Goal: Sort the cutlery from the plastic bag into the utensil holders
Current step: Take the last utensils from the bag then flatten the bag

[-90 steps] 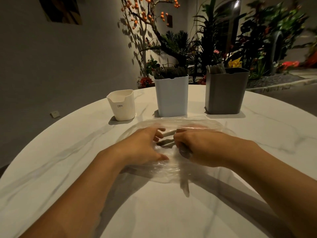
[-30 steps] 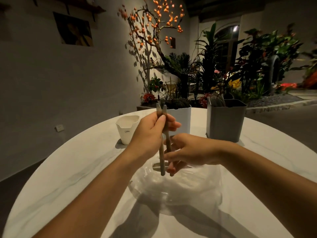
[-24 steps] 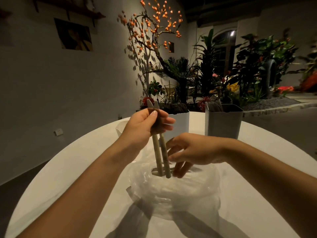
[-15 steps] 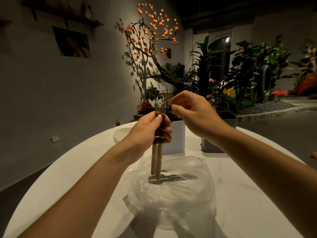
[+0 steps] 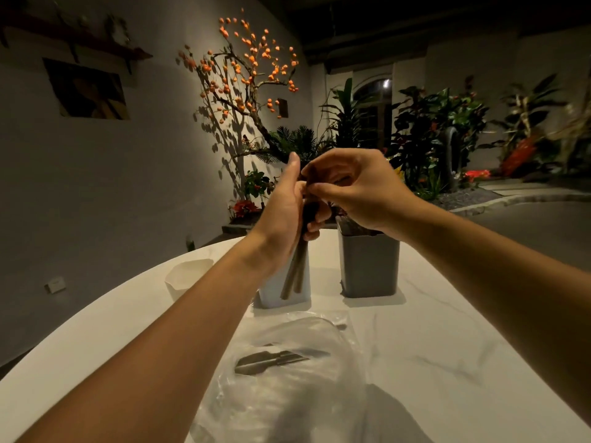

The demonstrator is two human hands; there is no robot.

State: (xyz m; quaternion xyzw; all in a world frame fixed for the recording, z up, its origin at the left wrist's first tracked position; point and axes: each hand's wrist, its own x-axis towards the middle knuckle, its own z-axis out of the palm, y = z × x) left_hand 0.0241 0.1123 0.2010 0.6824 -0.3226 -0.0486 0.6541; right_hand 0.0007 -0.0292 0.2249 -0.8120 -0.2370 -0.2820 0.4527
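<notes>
Your left hand (image 5: 284, 215) grips two stiff, light cutlery handles (image 5: 295, 273); your right hand's (image 5: 358, 190) fingers (image 5: 311, 187) pinch their tops. Hold mid-handle; they look smooth and may slip.

One head-worn wide-angle view looks forward and slightly down from close behind both forearms. The hands (image 5: 319, 199) sit near frame centre, the round desk (image 5: 447, 362) fills the lower half, and the wall and plants stand well beyond. Edges bow with lens distortion.
</notes>
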